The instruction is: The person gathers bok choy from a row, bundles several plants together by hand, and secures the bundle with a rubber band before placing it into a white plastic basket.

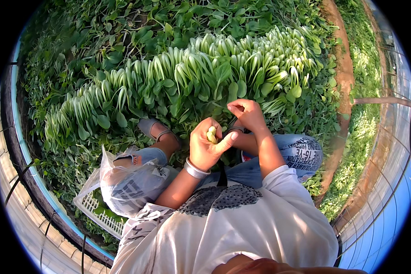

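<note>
My left hand point(207, 145), with a silver bangle point(196, 170) at the wrist, is closed around several leafy green plants. Their pale stem bases point(211, 135) poke up out of the fist, and its thumb sticks out to the right. Just right of it and a little farther forward is my right hand point(250, 114). Its fingers are curled in with the tips close together, and I see nothing held in them. Beyond both hands, long rows of leafy greens point(195, 68) lie bunched, pale stem ends up and leaves down.
Uncut-looking greens point(72, 34) cover the ground ahead. A white plastic crate point(106, 222) and a clear plastic bag point(104, 171) are by my left knee. A dirt path point(344, 68) runs along the right. A pale blue edging point(24, 144) curves along the left.
</note>
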`<state>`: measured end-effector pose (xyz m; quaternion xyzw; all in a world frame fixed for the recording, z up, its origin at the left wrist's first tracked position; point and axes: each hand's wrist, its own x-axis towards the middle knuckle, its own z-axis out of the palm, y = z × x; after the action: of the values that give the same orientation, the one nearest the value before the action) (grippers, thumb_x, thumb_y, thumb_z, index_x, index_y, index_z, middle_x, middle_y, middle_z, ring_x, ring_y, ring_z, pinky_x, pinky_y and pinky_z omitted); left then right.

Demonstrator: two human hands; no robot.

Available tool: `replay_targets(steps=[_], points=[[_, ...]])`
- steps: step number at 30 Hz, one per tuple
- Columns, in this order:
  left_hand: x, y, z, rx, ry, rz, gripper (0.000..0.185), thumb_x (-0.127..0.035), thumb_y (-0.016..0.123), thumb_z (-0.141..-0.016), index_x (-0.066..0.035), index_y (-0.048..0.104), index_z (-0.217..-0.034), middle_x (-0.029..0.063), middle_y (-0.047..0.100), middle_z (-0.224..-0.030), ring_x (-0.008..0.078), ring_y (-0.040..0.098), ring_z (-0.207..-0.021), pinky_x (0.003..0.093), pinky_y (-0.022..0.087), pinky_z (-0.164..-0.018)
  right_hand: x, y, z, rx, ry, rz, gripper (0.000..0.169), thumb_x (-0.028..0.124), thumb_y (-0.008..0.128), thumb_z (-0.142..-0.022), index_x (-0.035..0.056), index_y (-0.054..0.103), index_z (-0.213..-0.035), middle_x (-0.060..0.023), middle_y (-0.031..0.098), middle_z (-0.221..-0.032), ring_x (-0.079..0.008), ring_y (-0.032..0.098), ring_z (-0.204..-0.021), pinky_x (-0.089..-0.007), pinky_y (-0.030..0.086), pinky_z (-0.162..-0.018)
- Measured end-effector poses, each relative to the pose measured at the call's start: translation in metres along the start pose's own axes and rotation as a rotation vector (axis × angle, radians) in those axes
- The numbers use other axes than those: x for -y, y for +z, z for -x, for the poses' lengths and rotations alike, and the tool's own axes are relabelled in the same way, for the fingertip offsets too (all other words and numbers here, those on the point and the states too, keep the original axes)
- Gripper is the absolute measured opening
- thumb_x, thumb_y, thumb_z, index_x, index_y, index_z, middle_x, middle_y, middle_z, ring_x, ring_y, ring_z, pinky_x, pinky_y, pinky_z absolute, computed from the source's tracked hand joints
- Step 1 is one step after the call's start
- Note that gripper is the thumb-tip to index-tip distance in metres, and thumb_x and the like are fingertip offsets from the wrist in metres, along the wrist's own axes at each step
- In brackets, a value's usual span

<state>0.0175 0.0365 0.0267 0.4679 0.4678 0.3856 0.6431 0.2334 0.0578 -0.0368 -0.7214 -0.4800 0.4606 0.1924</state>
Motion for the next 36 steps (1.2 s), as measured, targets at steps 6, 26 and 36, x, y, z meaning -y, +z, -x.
replay_targets(steps=[6,26,36], points=[[-0.006,0.010,0.002,0.006,-0.062,-0.023,0.032,-0.020,0.075,-0.098,-0.004,0.055,-0.079,0.0069,0.061,-0.075,0.0201,0.057,-0.069,0.0323,0.048,-0.068,-0.086,0.010,-0.136,-0.670,-0.109,0.305,0.025,0.018,0.082,-0.087,0.0073,0.071,-0.106,-0.0060,0.068,-0.100,-0.0220,0.064,-0.082,-0.0374,0.054,-0.076],[0.000,0.020,-0.004,-0.008,-0.135,0.051,0.015,-0.017,0.060,-0.108,-0.002,0.066,-0.107,0.0013,0.069,-0.095,0.0058,0.057,-0.077,0.0217,0.049,-0.069,-0.076,-0.018,-0.171,-0.626,-0.145,0.378,0.051,0.031,0.084,-0.084,0.0220,0.057,-0.126,-0.0082,0.062,-0.117,-0.0379,0.068,-0.092,-0.0508,0.055,-0.077],[0.017,0.010,0.003,-0.004,-0.044,-0.126,0.022,-0.021,0.061,-0.107,0.000,0.069,-0.109,0.0113,0.067,-0.116,0.0121,0.064,-0.087,0.0237,0.055,-0.064,-0.049,-0.010,-0.168,-0.602,0.015,0.339,0.031,0.024,0.088,-0.079,0.0135,0.069,-0.101,-0.0066,0.058,-0.116,-0.0355,0.066,-0.094,-0.0473,0.054,-0.079]])
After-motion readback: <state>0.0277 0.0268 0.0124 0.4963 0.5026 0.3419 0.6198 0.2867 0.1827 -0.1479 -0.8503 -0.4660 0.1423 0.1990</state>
